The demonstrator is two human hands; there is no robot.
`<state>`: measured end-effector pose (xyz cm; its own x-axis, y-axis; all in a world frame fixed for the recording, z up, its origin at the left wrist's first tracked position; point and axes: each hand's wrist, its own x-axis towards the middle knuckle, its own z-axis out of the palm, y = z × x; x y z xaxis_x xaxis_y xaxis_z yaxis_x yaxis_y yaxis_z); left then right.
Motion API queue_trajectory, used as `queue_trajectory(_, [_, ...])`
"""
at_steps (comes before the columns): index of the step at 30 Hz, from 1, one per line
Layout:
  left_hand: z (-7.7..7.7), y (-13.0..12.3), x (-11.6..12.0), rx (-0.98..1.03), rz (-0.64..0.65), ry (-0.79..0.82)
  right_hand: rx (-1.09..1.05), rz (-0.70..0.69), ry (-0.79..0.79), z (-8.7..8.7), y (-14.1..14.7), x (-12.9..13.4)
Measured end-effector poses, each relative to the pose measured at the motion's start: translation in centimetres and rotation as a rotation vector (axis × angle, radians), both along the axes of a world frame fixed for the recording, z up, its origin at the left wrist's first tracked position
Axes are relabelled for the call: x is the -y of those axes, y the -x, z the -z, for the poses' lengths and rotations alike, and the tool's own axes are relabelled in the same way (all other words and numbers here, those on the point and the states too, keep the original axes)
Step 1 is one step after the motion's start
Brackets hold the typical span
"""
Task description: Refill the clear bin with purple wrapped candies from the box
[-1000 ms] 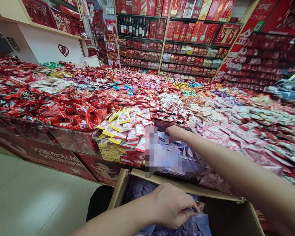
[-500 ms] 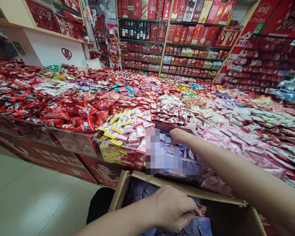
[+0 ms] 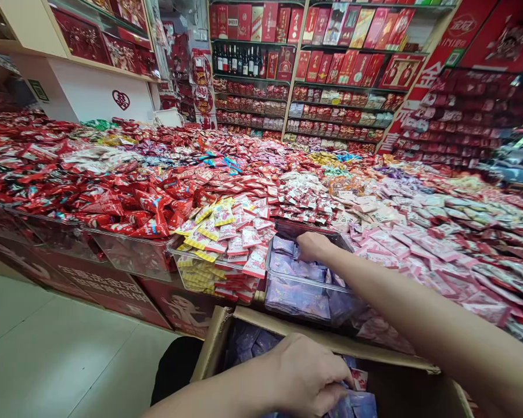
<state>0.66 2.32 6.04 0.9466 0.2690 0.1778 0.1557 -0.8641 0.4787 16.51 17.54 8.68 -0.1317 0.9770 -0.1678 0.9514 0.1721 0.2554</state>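
My left hand [image 3: 307, 371] is in an open cardboard box [image 3: 283, 322], its fingers curled and closed on small purple packets [image 3: 359, 403]. A white-and-red packet [image 3: 359, 380] pokes out beside those fingers. Farther forward, my right hand [image 3: 316, 247] reaches into a clear plastic bin [image 3: 303, 278], where flat purple packets [image 3: 307, 270] lie in rows. Its fingers are bent and closed, pointing down by the far left part of the bin. The fingertips are out of sight, so what they hold cannot be made out.
Left of the bin stands another clear bin with yellow and white-red packets [image 3: 230, 232]. Red packets [image 3: 148, 203] fill bins farther left; pink packets [image 3: 422, 249] pile up on the right. Shelves [image 3: 290, 84] with boxes and bottles stand behind. Tiled floor [image 3: 70, 348] shows at lower left.
My right hand has shifted slightly left and down in the bin. The left hand remains in the box, a little lower in view. The bin's purple packets, pixelated before, now show clearly.
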Motion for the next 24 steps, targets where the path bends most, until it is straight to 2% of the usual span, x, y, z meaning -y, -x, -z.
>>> queue_trajectory(8, [0.1, -0.1, 0.0, 0.008, -0.005, 0.000, -0.082, -0.030, -0.051, 0.6, -0.5, -0.3])
queue_trajectory(17, [0.1, -0.1, 0.0, -0.004, 0.004, 0.003, -0.025, 0.033, -0.044, 0.0, 1.0, 0.3])
queue_trajectory(24, [0.2, -0.1, 0.1, -0.004, 0.001, 0.005, -0.047, 0.015, -0.053, 0.1, 0.5, 0.3])
